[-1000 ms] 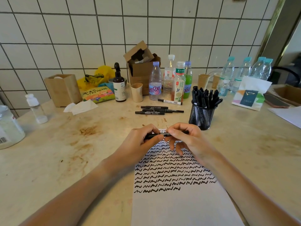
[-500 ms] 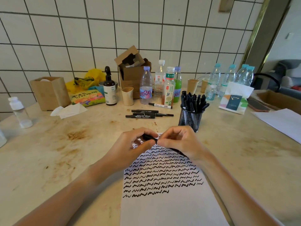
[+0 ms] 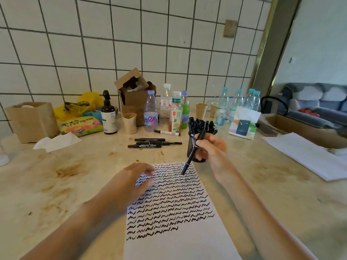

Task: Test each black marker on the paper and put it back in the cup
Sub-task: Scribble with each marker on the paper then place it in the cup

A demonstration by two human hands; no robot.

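R hand (image 3: 210, 147) round marker (image 3: 191, 156)

purple-cap bottle (image 3: 150, 117): pink letters, they look like "men"
green tea bottle (image 3: 176, 114): Chinese words, too small to read
snack bag (image 3: 80, 125): big Chinese words

Right hand (image 3: 210, 147) hides the mesh cup's (image 3: 191, 145) side.

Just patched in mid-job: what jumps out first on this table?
The paper front and centre, covered in rows of black squiggles. Above its top edge the right hand holds a black marker, tip down, beside the mesh cup crammed with markers. The left hand rests on the sheet's left edge.
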